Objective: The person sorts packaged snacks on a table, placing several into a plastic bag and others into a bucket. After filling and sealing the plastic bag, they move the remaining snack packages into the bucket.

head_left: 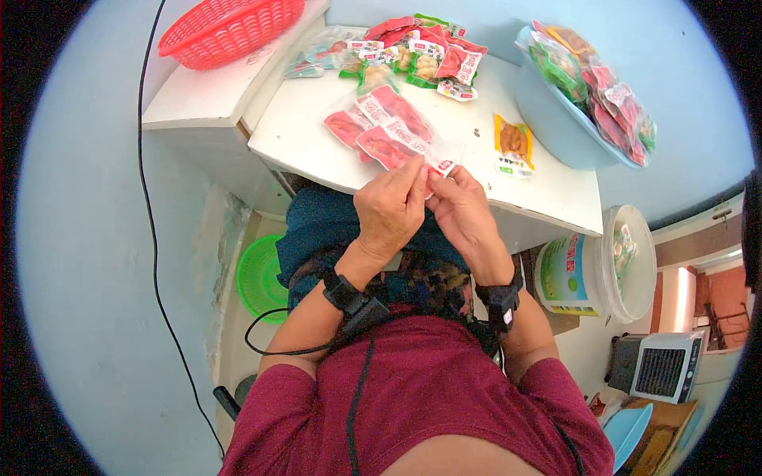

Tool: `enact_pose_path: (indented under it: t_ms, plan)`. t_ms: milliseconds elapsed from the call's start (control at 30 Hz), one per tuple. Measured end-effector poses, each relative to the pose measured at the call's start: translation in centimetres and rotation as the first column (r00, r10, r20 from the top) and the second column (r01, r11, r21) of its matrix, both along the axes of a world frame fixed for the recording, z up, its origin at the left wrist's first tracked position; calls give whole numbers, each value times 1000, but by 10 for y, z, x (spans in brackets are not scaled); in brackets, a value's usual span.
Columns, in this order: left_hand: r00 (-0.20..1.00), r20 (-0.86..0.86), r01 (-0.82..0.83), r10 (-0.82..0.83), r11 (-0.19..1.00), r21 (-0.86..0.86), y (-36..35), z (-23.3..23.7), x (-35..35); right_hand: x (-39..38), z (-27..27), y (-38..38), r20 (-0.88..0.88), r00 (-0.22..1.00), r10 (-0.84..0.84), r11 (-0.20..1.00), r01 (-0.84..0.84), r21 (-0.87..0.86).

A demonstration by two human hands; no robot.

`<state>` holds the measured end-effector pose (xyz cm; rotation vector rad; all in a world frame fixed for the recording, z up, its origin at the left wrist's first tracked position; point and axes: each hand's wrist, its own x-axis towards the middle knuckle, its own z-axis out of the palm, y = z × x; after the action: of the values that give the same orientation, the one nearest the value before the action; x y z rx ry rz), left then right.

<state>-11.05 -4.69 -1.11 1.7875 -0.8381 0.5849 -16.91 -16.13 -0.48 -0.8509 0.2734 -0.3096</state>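
Beyond maroon cloth shirt (444, 381), pinching flat red-and-white plastic packet (394, 148) over white tabletop's (549, 197) near edge with closed fingers of left hand (389, 208) and right hand (463, 213), could tear it through uneven pulling.

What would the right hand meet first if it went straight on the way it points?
The right hand would likely meet the red packet it is touching; whether that packet rests on the table is unclear.

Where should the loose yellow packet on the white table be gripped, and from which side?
Probably at the pale end of the yellow packet, pinched from the wearer's side: it lies apart with that end facing the wearer, and nothing covers it.
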Motion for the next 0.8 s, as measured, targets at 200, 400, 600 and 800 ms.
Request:
enact_pose_path:
  t_ms: [200,400,600,800]
  plan:
    - [997,76,-4,9,997,-74,-3,-5,5,30,-11,2,-44,999,9,999,-7,41]
    - [998,55,8,-4,997,-77,-1,-7,5,37,0,19,-93,995,-48,999,49,13]
    - [998,57,15,-11,998,-67,1,-7,5,42,-15,4,-184,981,-55,962,2,-274]
    - [999,50,20,-17,998,-61,0,-5,4,47,-15,-6,-235,972,3,933,-88,-349]
